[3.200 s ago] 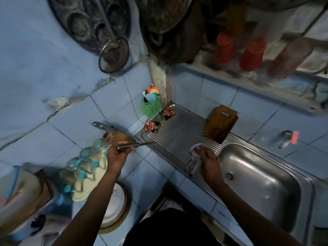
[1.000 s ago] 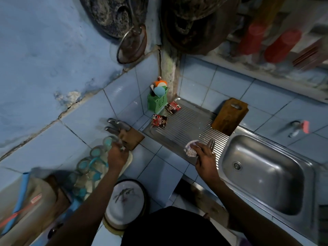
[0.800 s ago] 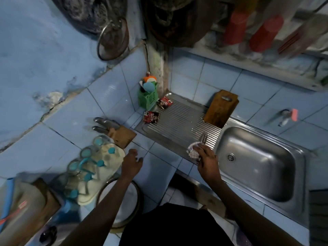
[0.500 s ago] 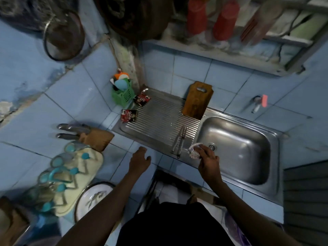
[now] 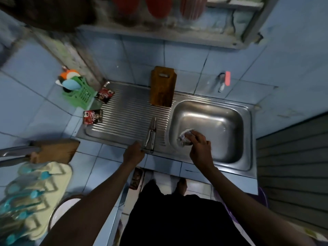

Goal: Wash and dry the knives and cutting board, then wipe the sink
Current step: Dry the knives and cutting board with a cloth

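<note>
Knives [image 5: 151,133] and board [image 5: 162,87] rest on the drainer. Right hand [image 5: 199,145] grips cloth [image 5: 184,138] in sink [image 5: 209,126]; wiping remains. Left hand [image 5: 134,153] relaxed, empty.

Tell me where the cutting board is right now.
In the head view, the cutting board stands at the back of the ribbed drainboard, leaning on the tiled wall, just left of the sink basin.

Right hand [image 5: 199,150] inside the sink [image 5: 248,139], pressing a crumpled cloth [image 5: 184,138]. Left hand [image 5: 134,154] beside two knives [image 5: 151,134] on the drainboard [image 5: 124,112].
</note>
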